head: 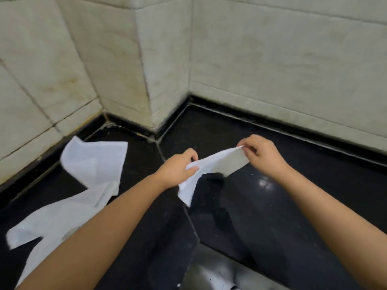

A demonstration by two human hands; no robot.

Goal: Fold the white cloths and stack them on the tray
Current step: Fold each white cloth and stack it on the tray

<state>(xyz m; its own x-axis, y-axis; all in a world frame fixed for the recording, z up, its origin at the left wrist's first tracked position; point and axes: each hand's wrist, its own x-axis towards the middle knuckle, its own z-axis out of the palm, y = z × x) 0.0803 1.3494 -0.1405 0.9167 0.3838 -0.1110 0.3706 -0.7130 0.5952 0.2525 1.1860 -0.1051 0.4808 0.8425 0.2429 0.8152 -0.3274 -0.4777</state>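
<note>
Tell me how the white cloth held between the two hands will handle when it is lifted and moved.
The held cloth is probably floppy: it sags between the left hand and the right hand, and one corner hangs loose below the left. It seems light, since fingertip pinches carry it. It likely won't keep a shape; the loose cloths lie rumpled on the black counter.

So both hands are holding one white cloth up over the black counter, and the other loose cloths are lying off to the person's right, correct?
Not quite. The head view shows the loose cloths lying to the person's left, near the tiled wall. The rest holds: the left hand and right hand hold one white cloth up over the black counter.
</note>
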